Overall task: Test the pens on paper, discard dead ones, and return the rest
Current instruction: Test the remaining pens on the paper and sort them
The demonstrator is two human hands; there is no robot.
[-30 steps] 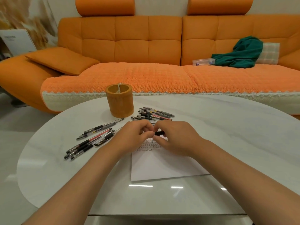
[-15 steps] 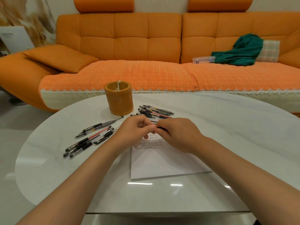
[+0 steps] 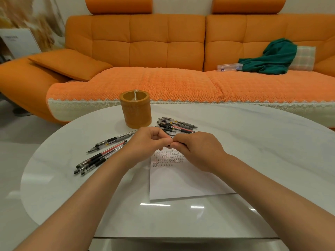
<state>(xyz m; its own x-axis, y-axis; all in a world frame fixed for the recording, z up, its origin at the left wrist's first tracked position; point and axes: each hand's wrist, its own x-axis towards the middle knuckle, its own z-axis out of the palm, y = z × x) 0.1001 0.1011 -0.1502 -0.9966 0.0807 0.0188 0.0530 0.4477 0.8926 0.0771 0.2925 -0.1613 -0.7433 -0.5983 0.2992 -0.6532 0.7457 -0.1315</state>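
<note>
My left hand (image 3: pixel 146 142) and my right hand (image 3: pixel 197 149) meet fingertip to fingertip above the top of a white paper sheet (image 3: pixel 181 182) that carries rows of small test marks. Both hands pinch one pen between them; it is almost wholly hidden by the fingers. Several pens (image 3: pixel 101 153) lie in a loose group left of the paper. Another pile of pens (image 3: pixel 179 126) lies just beyond my hands. An orange cylindrical pen holder (image 3: pixel 136 111) stands upright behind them with one thin item inside.
The white glossy oval table (image 3: pixel 253 142) carries everything. An orange sofa (image 3: pixel 163 51) runs behind it, with a green cloth (image 3: pixel 272 58), a clear plastic box (image 3: pixel 229 67) and a cushion (image 3: pixel 70 64) on it.
The black part of the pen seen between my fingers a second ago is now covered. My hands have closed together and lifted slightly, and the view shifted a little.
</note>
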